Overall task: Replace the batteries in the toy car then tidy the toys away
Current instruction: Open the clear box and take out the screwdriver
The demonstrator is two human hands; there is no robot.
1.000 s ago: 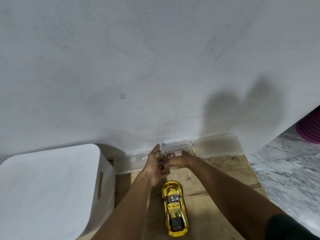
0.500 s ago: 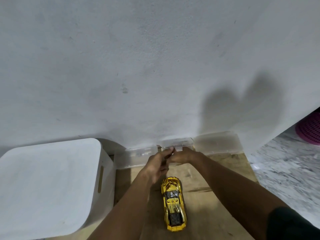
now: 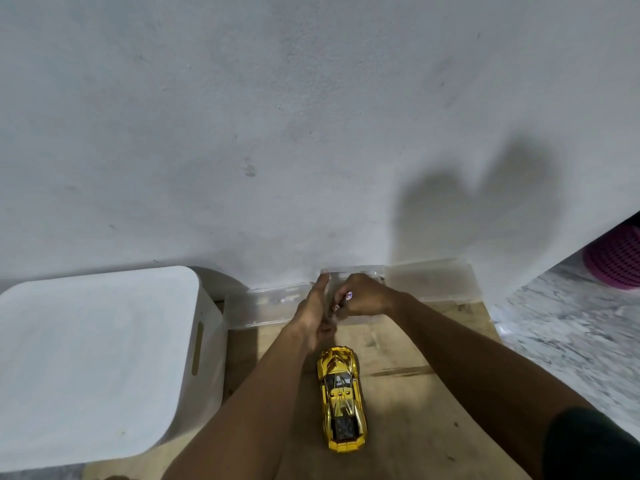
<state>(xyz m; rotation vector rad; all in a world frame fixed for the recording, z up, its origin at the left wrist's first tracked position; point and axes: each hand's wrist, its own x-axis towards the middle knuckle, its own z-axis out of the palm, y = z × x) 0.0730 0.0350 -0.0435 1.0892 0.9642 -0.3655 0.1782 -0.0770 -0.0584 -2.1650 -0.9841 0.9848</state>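
That little clear case (image 3: 353, 271) you'd lifted is back down by the wall. Your right hand (image 3: 363, 296) now pinches what looks like a battery (image 3: 348, 295), though it's tiny. Your left hand (image 3: 313, 313) is straight-fingered beside it. The toy car (image 3: 341, 398) sits wheels-down on the wooden board (image 3: 415, 410), so I'd guess the swap's next.

The wall (image 3: 311, 116) shuts the far side, with a clear plastic box (image 3: 429, 280) tight along its foot. A white bin (image 3: 97, 358) walls off the left of the wooden board (image 3: 415, 393). The toy car (image 3: 341, 400) lies mid-board between the forearms. The left hand (image 3: 313, 313) and right hand (image 3: 363, 296) crowd the box's middle, the right pinching what may be a battery (image 3: 348, 295). Bare board lies right of the car.
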